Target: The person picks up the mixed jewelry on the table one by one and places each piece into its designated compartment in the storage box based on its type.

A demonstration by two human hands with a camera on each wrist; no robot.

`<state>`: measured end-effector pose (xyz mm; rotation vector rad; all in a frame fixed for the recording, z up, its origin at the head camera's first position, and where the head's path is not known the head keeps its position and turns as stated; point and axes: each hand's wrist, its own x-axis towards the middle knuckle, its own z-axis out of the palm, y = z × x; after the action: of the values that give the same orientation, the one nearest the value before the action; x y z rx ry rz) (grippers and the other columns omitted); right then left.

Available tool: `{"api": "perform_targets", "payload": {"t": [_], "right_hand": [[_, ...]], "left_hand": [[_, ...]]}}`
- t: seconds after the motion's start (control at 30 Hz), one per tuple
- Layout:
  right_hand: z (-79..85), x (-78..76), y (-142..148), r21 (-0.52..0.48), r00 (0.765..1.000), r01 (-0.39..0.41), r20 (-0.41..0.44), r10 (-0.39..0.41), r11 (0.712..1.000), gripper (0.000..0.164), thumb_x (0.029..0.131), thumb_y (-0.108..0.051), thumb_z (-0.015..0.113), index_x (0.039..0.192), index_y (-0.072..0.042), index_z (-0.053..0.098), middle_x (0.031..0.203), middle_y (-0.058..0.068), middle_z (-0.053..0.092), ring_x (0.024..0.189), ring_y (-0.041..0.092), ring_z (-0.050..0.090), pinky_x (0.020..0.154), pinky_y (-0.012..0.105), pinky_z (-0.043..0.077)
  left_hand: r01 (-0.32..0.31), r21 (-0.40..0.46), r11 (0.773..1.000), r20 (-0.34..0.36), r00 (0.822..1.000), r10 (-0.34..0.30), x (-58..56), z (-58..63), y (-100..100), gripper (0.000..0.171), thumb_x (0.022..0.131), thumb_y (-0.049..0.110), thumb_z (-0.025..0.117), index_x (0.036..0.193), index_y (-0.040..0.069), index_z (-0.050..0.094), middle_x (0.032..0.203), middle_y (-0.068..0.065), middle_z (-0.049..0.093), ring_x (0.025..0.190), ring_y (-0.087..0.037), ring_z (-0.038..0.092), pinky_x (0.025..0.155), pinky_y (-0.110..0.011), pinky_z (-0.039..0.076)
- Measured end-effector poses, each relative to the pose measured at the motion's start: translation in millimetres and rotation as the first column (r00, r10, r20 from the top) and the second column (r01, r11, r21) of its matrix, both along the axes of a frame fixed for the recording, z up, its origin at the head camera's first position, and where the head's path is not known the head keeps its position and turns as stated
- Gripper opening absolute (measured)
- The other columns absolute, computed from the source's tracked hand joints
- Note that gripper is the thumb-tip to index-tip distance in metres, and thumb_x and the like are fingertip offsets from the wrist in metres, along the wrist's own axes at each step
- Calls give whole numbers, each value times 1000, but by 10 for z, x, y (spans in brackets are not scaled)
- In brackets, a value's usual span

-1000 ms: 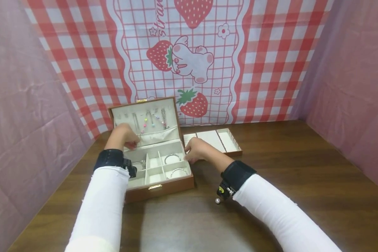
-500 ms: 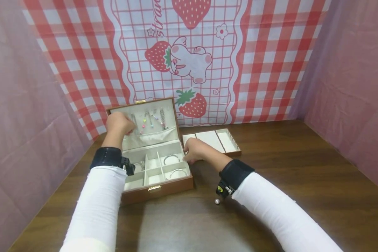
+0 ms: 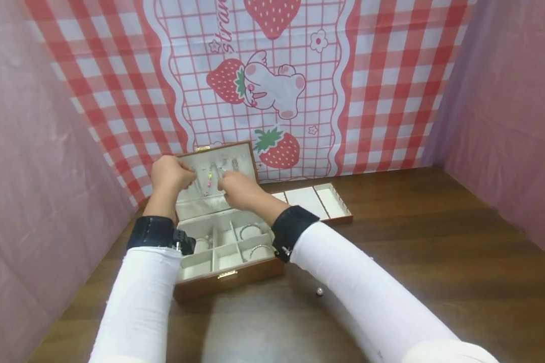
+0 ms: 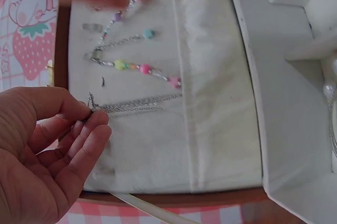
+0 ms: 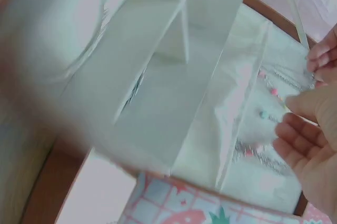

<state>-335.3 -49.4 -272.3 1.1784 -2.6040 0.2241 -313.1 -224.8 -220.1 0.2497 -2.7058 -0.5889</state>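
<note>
A brown jewellery box (image 3: 200, 288) with a pale lining stands with its lid (image 3: 245, 154) raised. Thin silver chain necklaces (image 4: 138, 106) hang along the lid, their top ends at the fingertips of my left hand (image 4: 50, 147), which pinches them. A beaded necklace (image 4: 145, 69) and other chains hang beside them, their lower ends tucked into a fabric pocket (image 4: 213, 129). My right hand (image 3: 240, 190) reaches in front of the lid, fingers loosely bent and holding nothing visible. Bracelets (image 3: 251, 231) lie in the compartments below.
A shallow lined tray (image 3: 333, 201) sits on the wooden table (image 3: 404, 252) right of the box, partly behind my right arm. One small pearl bead (image 3: 319, 291) rests on the table near the right forearm. A checked strawberry cloth (image 3: 381, 101) hangs close behind the box.
My left hand has risen from over the compartments to the lid's upper left and taken hold of the chains. My right hand has left the box's right edge and moved left to the lid.
</note>
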Motion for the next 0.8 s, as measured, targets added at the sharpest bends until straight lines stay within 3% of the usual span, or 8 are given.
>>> {"api": "perform_targets", "payload": {"t": [0.13, 0.27, 0.3, 0.37, 0.5, 0.67, 0.8], "right_hand": [[-44, -102, -165, 27, 1000, 17, 4, -17, 999, 24, 91, 1, 56, 111, -5, 69, 111, 8, 65, 104, 24, 61, 90, 30, 50], [-111, -161, -237, 87, 996, 68, 50, -72, 994, 22, 88, 3, 58, 104, -6, 69, 103, 7, 67, 97, 23, 63, 85, 31, 51], [-123, -168, -241, 99, 995, 77, 56, -83, 992, 20, 87, 3, 58, 102, -6, 69, 101, 7, 68, 96, 23, 63, 84, 32, 51], [-141, -168, -260, 118, 994, 90, 58, -97, 989, 19, 86, 4, 59, 100, -6, 68, 99, 7, 67, 95, 23, 62, 84, 33, 51], [-167, -136, -271, 139, 991, 114, 54, -122, 984, 12, 88, -3, 59, 96, -7, 67, 106, 10, 64, 102, 26, 59, 89, 36, 49], [-207, -94, -282, 149, 987, 136, 62, -146, 980, 14, 91, -7, 57, 97, -9, 70, 110, 10, 62, 107, 26, 56, 90, 37, 49], [-222, -94, -269, 132, 992, 121, 11, -123, 984, 16, 91, -8, 56, 96, -9, 71, 103, 8, 64, 102, 25, 57, 90, 36, 48]], "left_hand": [[16, 17, 1000, -11, 1000, -16, -1, 27, 63, 17, 77, 15, 67, 86, 5, 78, 64, -5, 68, 97, -34, 59, 92, -43, 48], [21, 33, 999, -4, 1000, -21, -32, 37, 118, 17, 80, 14, 68, 89, 3, 77, 67, -8, 70, 98, -36, 59, 113, -50, 24], [22, 39, 999, 2, 1000, -22, -43, 37, 130, 17, 81, 15, 68, 90, 3, 77, 69, -8, 70, 98, -36, 59, 113, -51, 25], [24, 41, 999, 8, 1000, -25, -46, 37, 137, 18, 82, 15, 68, 91, 3, 77, 75, -10, 71, 94, -35, 60, 109, -49, 32], [38, 59, 998, 15, 999, -39, -52, 23, 154, 19, 82, 17, 67, 93, 4, 77, 83, -11, 72, 86, -30, 62, 77, -40, 52], [58, 69, 996, 27, 998, -60, -63, -30, 150, 19, 80, 15, 66, 91, 4, 77, 81, -10, 71, 80, -27, 61, 67, -34, 50], [72, 20, 997, 26, 997, -72, -90, -82, 111, 16, 76, 13, 64, 83, 4, 76, 74, -9, 69, 77, -27, 60, 70, -36, 50]]}}
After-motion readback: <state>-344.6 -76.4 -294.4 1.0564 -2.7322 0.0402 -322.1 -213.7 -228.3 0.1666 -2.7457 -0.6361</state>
